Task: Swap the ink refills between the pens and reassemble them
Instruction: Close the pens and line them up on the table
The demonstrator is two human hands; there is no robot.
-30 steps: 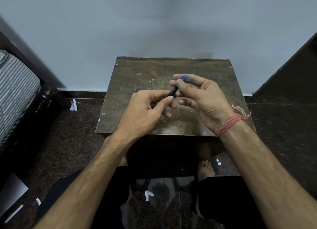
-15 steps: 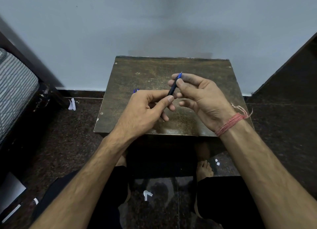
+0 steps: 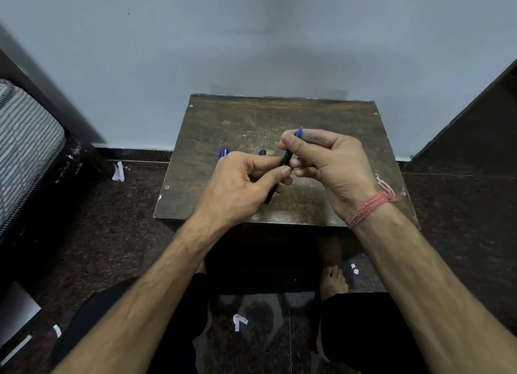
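Both hands hold one dark pen [image 3: 286,159] above the small brown table [image 3: 229,127]. My left hand [image 3: 240,189] grips the pen's lower barrel, whose end pokes out below the palm. My right hand [image 3: 324,161] pinches the front section, and the blue tip points up and away past my fingers. Behind my left hand, blue pen parts [image 3: 223,153] lie on the table, partly hidden by my knuckles. A small dark piece [image 3: 262,152] lies beside them.
The table stands against a pale wall. A striped mattress [image 3: 25,149] on a dark frame is at the left, and a dark panel [image 3: 475,138] at the right. Paper scraps [image 3: 240,322] lie on the dark floor near my feet.
My hands drifted slightly apart and right, the pen's blue tip sticks out further past my right fingers, and more of the blue parts behind my left hand shows.
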